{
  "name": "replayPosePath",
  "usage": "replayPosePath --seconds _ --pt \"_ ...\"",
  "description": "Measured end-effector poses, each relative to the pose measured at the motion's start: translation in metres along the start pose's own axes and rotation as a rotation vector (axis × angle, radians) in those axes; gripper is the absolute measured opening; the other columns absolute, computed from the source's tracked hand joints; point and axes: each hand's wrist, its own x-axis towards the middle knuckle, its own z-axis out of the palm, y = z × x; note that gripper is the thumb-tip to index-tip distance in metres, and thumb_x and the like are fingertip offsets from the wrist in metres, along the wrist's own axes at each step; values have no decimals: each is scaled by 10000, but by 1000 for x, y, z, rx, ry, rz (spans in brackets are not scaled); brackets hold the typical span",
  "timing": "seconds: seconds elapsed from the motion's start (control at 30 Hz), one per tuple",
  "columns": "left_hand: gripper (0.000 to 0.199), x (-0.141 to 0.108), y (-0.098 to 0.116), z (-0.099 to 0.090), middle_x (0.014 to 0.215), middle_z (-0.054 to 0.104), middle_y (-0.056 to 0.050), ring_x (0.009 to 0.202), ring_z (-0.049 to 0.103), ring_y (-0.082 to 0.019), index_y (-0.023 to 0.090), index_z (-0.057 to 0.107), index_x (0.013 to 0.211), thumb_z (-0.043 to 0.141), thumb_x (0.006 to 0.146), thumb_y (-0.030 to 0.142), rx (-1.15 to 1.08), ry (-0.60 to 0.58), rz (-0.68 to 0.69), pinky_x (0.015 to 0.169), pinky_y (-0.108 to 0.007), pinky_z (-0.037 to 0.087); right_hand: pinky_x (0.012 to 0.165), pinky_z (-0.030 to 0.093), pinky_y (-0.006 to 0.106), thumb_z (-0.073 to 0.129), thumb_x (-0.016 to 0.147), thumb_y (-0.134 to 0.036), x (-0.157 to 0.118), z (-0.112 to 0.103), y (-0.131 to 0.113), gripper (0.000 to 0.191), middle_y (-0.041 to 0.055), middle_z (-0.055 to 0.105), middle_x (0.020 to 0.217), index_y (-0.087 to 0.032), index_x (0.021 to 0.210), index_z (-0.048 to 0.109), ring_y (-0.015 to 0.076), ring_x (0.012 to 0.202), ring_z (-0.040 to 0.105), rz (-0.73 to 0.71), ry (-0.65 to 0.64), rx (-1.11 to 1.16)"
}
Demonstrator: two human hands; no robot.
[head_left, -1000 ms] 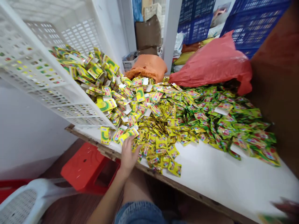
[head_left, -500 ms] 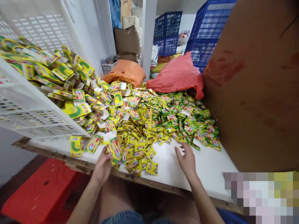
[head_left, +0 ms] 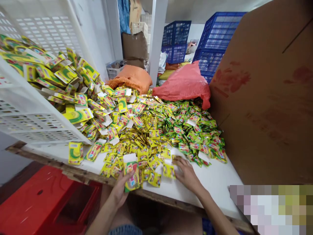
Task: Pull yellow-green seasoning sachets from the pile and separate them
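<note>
In my left hand I hold a small yellow-and-green box upright near the table's front edge, thumb across its printed front. Its white top flap stands up. My right hand lies low over the table to the right, thumb and fingers apart, at the edge of the yellow sachets. One yellow sachet is right by its fingertips; whether they touch it is hard to see. Loose yellow sachets spread between the hands and beyond them. Green sachets are heaped at the right.
A tipped white crate spills many small boxes onto the table at the left. Orange and red sacks lie at the back. A large cardboard sheet walls the right side. Below left stands a red stool.
My left hand has moved right with the box, now turned more upright. The right hand has shifted left and down to the yellow sachets, some of which are displaced.
</note>
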Motion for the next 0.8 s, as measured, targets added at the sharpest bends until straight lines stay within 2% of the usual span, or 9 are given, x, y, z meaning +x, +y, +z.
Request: replayPosePath --seconds 0.1,0.17,0.23,0.3,0.4,0.53,0.67,0.8 --pt "327 -1 -4 -1 784 733 -89 668 693 -198 104 608 939 727 639 154 33 28 -9 625 -272 552 859 409 331 553 772 -338 -17 -16 3 242 33 619 1106 -275 989 639 218 1030 552 -21 -58 85" --pt "357 -4 -7 3 805 734 -87 674 695 -201 110 607 941 746 617 167 54 31 -7 631 -273 552 844 411 315 514 803 -360 -9 -27 10 243 33 635 1044 -267 994 631 208 979 573 62 9 102" --pt "407 -7 -9 7 835 734 -83 687 698 -205 123 604 957 771 592 187 82 25 4 638 -272 550 858 393 338 485 815 -365 6 -32 19 298 64 615 1066 -236 1057 601 230 1002 555 191 118 68" --pt "448 -9 -10 9 863 732 -89 707 699 -214 129 600 974 787 577 216 109 5 11 648 -276 549 836 388 374 524 780 -373 18 -28 28 350 110 607 1049 -190 1072 588 273 992 549 293 165 37" --pt "484 -10 -12 9 866 731 -93 727 698 -224 129 596 972 804 554 254 127 5 26 646 -275 544 751 398 368 636 671 -345 24 -10 34 342 121 628 913 -157 957 613 296 885 579 384 158 40" --pt "474 -9 -12 5 824 730 -85 715 697 -227 123 595 935 811 540 270 132 -1 44 625 -268 537 660 389 313 628 662 -319 16 1 35 228 64 621 751 -178 837 587 245 745 585 428 152 133" --pt "482 -9 -9 4 785 729 -79 675 694 -229 120 591 933 812 537 284 146 -7 43 621 -283 534 553 378 283 601 684 -454 4 -13 34 359 10 567 632 -177 902 533 201 610 541 463 175 317" --pt "492 -8 -8 5 841 731 -85 738 695 -231 125 596 965 809 546 270 146 15 36 660 -284 531 507 395 262 584 682 -562 -17 -23 25 462 3 577 636 -168 918 530 172 579 537 414 103 556"
